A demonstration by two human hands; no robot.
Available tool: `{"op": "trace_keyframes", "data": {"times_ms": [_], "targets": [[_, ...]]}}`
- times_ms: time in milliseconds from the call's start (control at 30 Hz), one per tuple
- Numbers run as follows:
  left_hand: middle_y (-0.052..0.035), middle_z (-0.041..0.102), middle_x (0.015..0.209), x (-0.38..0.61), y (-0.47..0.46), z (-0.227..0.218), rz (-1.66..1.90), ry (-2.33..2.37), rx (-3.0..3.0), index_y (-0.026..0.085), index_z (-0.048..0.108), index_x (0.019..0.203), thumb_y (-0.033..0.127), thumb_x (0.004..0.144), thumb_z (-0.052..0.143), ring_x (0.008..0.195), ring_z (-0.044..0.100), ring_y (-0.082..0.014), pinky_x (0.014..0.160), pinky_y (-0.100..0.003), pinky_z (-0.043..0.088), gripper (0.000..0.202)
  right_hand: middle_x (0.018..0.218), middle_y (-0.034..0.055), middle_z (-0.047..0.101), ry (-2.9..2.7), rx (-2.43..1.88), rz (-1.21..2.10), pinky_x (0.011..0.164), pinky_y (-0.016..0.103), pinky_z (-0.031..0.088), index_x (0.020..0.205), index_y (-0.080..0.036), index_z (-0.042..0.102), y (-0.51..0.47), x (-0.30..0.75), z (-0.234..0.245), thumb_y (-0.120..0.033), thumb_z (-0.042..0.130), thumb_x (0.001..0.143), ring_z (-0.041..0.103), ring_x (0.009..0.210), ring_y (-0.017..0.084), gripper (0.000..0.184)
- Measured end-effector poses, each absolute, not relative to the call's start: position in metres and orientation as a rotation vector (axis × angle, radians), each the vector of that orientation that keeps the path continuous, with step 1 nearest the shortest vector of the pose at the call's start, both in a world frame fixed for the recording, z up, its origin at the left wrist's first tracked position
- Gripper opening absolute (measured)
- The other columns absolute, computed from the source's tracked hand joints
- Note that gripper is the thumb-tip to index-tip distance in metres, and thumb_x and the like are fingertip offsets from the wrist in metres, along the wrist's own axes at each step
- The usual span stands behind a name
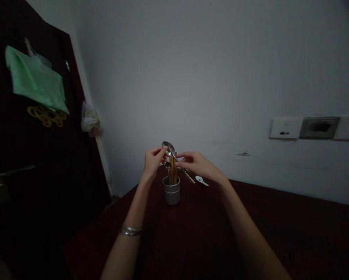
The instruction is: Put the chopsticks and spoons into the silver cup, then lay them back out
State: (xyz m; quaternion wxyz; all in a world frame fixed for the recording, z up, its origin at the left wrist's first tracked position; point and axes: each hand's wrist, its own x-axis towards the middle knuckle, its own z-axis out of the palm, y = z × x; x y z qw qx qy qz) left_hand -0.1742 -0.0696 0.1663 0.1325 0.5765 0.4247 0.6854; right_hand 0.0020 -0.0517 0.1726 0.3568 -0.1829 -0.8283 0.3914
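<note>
A metal spoon [187, 175] with a patterned handle is held slantwise above a grey metal cup [172, 194], its bowl up and to the left. My left hand [153, 161] is closed, pinching the rim of that bowl. Thumb and fingers of my right hand [199, 165] close around the handle near its neck. Wooden chopsticks [171, 173] stand upright in the cup, right behind the spoon. A smaller spoon [168, 166] also stands there, bowl upward, close to my left fingers. On the table, by my right wrist, lies a white soup spoon [202, 181].
The dark red table [192, 241] meets a pale wall [192, 77]. At left is a dark door [84, 167] with a green cloth [37, 79] and a plastic bag [89, 118] hanging nearby. Wall sockets [285, 128] are at right.
</note>
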Motion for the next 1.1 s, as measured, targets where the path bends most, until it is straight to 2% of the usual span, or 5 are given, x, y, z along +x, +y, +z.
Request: {"op": "trace_keyframes", "data": {"times_ms": [200,400,667,833,1100], "targets": [[-0.0024,0.057,0.057,-0.17,-0.065,0.16,1.874,1.148,1.665,0.011,0.061,0.064,0.04,0.067,0.058,0.044,0.047,-0.0073,0.037,-0.018,0.036,0.029,0.062,0.0037,0.061,-1.972,-0.52,1.324,0.052,0.025,0.048,0.085,-0.013,0.061,-0.041,0.007,0.159,-0.03,0.058,0.069,0.058,0.056,0.013,0.023],[-0.0081,0.063,0.073,-0.174,-0.058,0.156,1.851,1.196,1.566,0.011,0.063,0.083,0.043,0.067,0.057,0.057,0.054,-0.0103,0.048,-0.02,0.043,0.036,0.06,0.0025,0.058,-1.856,-0.767,1.314,0.047,0.024,0.046,0.083,-0.013,0.054,-0.023,0.037,0.128,-0.031,0.056,0.07,0.057,0.051,0.012,0.021],[-0.007,0.064,0.068,-0.217,-0.017,0.111,1.885,1.646,1.436,0.011,0.065,0.07,0.029,0.06,0.06,0.061,0.056,-0.0131,0.049,-0.019,0.04,0.022,0.062,0.0028,0.059,-2.372,-0.9,1.167,0.052,0.021,0.041,0.073,-0.013,0.057,-0.024,0.057,0.041,-0.02,0.05,0.069,0.055,0.057,0.011,0.01],[-0.0044,0.061,0.057,-0.219,-0.011,0.096,1.716,1.647,1.392,0.01,0.064,0.069,0.02,0.054,0.065,0.053,0.054,-0.0115,0.049,-0.02,0.039,0.018,0.064,0.0018,0.06,-2.634,-0.869,1.059,0.052,0.019,0.038,0.072,-0.013,0.062,-0.038,0.054,0.028,-0.004,0.041,0.062,0.052,0.058,0.01,0.025],[-0.0015,0.056,0.049,-0.223,0.004,0.076,1.674,1.606,1.285,0.009,0.061,0.061,0.021,0.056,0.066,0.044,0.048,-0.0079,0.044,-0.018,0.035,0.013,0.069,0.0029,0.06,-2.652,-0.868,0.92,0.051,0.019,0.035,0.076,-0.013,0.062,-0.043,0.041,0.013,-0.011,0.046,0.068,0.05,0.059,0.01,0.018]]}}
